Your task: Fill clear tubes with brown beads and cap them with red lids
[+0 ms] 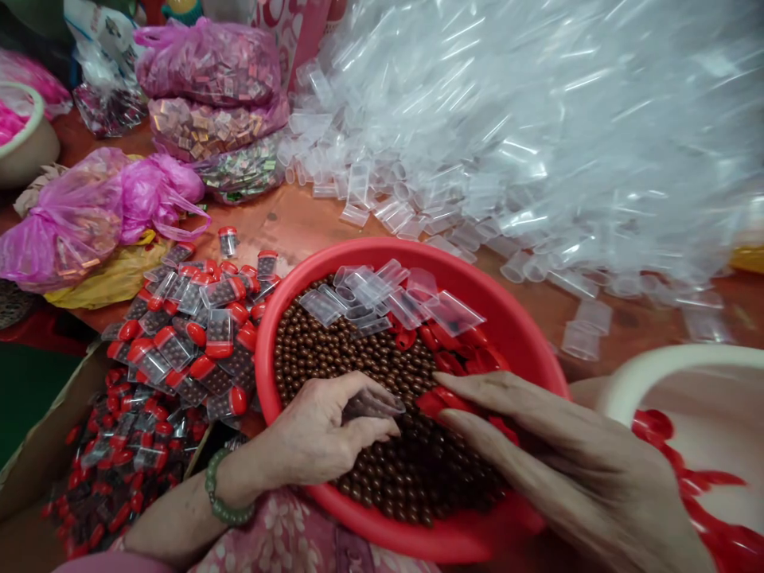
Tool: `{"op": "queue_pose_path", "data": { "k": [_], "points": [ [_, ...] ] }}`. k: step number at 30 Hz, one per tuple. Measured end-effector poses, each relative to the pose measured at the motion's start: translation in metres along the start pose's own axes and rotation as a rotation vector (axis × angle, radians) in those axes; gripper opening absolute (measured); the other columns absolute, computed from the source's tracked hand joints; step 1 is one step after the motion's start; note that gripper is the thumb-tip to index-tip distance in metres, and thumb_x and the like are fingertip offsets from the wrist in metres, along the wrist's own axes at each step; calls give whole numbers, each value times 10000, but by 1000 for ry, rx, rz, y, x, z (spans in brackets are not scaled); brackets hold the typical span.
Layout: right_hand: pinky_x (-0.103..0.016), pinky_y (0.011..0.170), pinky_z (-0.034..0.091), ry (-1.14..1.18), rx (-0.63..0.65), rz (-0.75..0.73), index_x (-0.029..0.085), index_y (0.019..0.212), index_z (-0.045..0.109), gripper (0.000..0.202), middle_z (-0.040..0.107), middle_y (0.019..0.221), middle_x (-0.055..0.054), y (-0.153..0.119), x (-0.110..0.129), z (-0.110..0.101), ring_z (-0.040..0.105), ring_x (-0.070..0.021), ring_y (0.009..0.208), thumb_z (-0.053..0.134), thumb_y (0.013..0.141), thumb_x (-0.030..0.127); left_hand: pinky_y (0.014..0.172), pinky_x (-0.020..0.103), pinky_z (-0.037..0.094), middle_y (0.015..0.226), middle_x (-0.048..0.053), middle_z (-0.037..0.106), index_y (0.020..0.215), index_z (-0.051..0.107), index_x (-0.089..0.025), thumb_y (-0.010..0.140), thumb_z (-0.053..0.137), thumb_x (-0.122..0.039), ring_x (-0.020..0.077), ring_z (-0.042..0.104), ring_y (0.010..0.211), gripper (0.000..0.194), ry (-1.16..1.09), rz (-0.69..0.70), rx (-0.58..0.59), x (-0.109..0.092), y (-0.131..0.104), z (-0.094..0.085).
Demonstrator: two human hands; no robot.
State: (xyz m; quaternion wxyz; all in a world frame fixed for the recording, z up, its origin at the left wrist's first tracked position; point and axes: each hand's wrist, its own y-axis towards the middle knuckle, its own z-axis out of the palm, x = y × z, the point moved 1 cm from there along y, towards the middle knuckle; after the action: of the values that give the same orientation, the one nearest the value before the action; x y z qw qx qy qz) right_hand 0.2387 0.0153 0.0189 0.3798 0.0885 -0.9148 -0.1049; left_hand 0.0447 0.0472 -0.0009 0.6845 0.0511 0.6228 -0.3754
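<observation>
Held container: a small clear container (373,403), partly hidden by the fingers, tilted above the brown beads (346,358).
Left hand: the left hand (310,434) grips the held container between thumb and curled fingers; a green bracelet (218,493) circles the wrist.
Right hand: the right hand (573,454) pinches a red cap (438,402) between thumb and fingertips, near the container's end.
Red basin: the red basin (268,350) lies beneath both hands and holds the beads, with loose clear containers (370,294) on top and red caps (462,338) toward its right side.
Left of basin: capped containers (196,334) with dark contents, heaped on the table (268,219); more lie lower down, by a cardboard box wall (53,430).
Right of basin: a white tub (645,378) with red pieces inside.
Beyond basin: a large heap of clear containers (507,135), partly blurred; to its left, pink plastic bags (208,72) with small pieces inside.
</observation>
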Motion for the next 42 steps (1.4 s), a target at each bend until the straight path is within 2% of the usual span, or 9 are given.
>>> {"op": "queue_pose_path", "data": {
  "k": [5, 11, 15, 19, 23, 28, 30, 35, 42],
  "points": [
    [-279, 693, 608, 213, -82, -9, 290, 1102, 691, 263, 754, 944, -4, 3, 11, 25, 714, -169, 787, 664, 858, 198, 701, 224, 416, 770, -5, 597, 880, 630, -142, 804, 596, -184, 111, 522, 725, 93, -27, 44, 29, 3, 0, -1],
    [-334, 697, 624, 154, -139, 2, 250, 1031, 704, 210, 750, 909, -33, 1, 22, 39, 716, -196, 781, 669, 845, 157, 725, 254, 456, 823, 20, 611, 952, 610, -144, 833, 549, -188, 146, 540, 763, 140, 126, 61, 56, 7, -2, -4],
    [-346, 700, 620, 30, -174, -112, 273, 1179, 654, 353, 742, 916, -38, -6, 20, 42, 718, -209, 791, 660, 849, 146, 772, 278, 457, 888, 38, 626, 980, 602, -147, 835, 550, -187, 172, 554, 830, 160, 174, 106, 91, 5, -3, -5],
    [-397, 748, 601, -153, -55, -292, 209, 1400, 464, 572, 720, 1008, -115, -8, 15, 42, 708, -270, 890, 632, 875, 361, 671, 236, 428, 788, 3, 563, 891, 581, -148, 832, 532, -185, 121, 481, 710, 85, -10, 91, 100, 7, -2, -4],
    [-425, 721, 583, -280, 53, -372, 125, 1421, 392, 737, 689, 1015, -171, -6, 13, 42, 684, -305, 904, 583, 852, 552, 553, 193, 372, 692, -19, 504, 790, 530, -149, 819, 539, -179, 85, 431, 608, 42, -166, 7, 138, 10, 0, -3],
    [-430, 707, 554, -392, 21, -430, 51, 1411, 367, 665, 660, 1017, -201, -7, 16, 48, 656, -307, 876, 563, 876, 395, 641, 186, 418, 778, -13, 538, 897, 578, -138, 795, 548, -105, 83, 474, 691, 111, -250, 23, 125, 12, 1, -1],
    [-426, 710, 542, -430, 17, -454, 26, 1399, 369, 652, 661, 998, -206, -7, 18, 50, 652, -304, 860, 557, 869, 356, 644, 187, 428, 783, -11, 550, 880, 585, -144, 791, 584, -137, 86, 491, 703, 88, -290, 10, 129, 12, 1, 0],
    [-417, 697, 527, -474, 39, -501, 25, 1400, 352, 695, 669, 976, -199, -4, 20, 52, 651, -293, 822, 530, 881, 452, 569, 188, 447, 676, -23, 558, 791, 548, -153, 709, 755, -417, 79, 525, 598, 345, -515, -107, 175, 12, 0, 3],
    [-414, 704, 534, -429, -56, -526, 41, 1414, 360, 706, 659, 944, -174, -5, 20, 54, 642, -278, 813, 574, 861, 423, 565, 171, 446, 657, -26, 571, 781, 537, -143, 741, 746, -381, 61, 527, 575, 319, -501, -83, 202, 14, -1, 3]
  ]
}}
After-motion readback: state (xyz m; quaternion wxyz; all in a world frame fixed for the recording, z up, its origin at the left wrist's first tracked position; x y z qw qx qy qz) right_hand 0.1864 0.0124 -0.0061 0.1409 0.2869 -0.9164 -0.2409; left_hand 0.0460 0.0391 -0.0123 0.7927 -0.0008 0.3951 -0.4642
